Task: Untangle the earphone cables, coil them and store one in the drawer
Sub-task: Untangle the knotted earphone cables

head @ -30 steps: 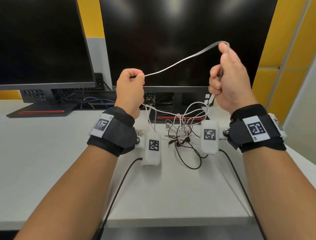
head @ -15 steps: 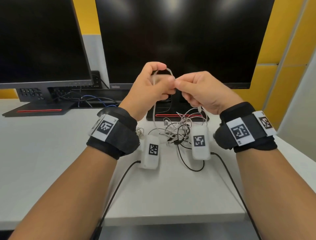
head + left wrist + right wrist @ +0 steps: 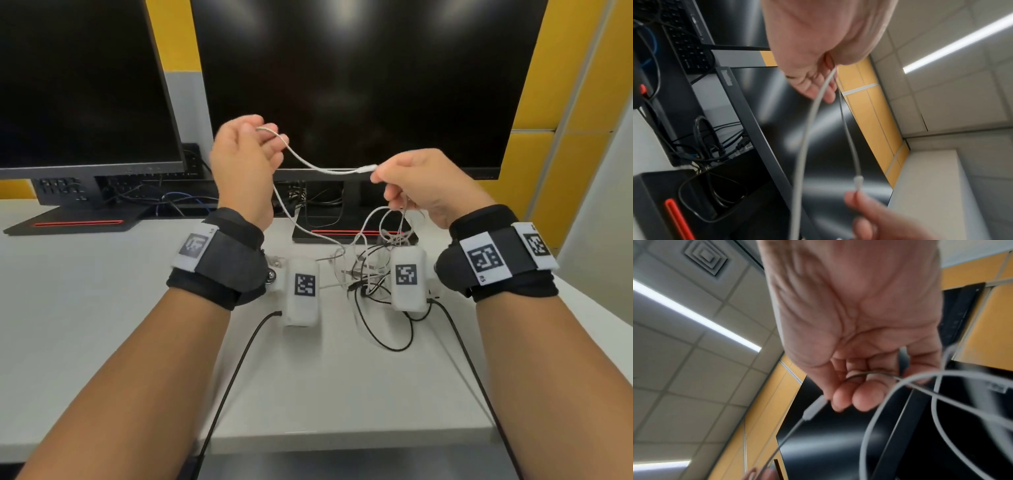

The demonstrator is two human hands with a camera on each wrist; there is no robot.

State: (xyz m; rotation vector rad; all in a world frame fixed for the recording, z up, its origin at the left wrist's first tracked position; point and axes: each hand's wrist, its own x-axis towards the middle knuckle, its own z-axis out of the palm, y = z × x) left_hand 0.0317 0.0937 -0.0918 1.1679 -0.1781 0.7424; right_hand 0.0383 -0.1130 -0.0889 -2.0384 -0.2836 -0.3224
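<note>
Holding a thin white earphone cable (image 3: pixel 308 163) taut at mid-frame, the left hand (image 3: pixel 243 161) curls its fingers round one loop while the right hand (image 3: pixel 421 181) pinches the small white inline piece (image 3: pixel 366 169), probably to draw this lead free of the knot. Below, tangled white and black cables (image 3: pixel 370 270) lie on the pale grey desk (image 3: pixel 102 308); no drawer shows.

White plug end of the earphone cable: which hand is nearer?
Right. The right hand pinches the cable right beside the white plug end; the left hand grips the same thin white earphone cable farther along, up and to the left.
</note>
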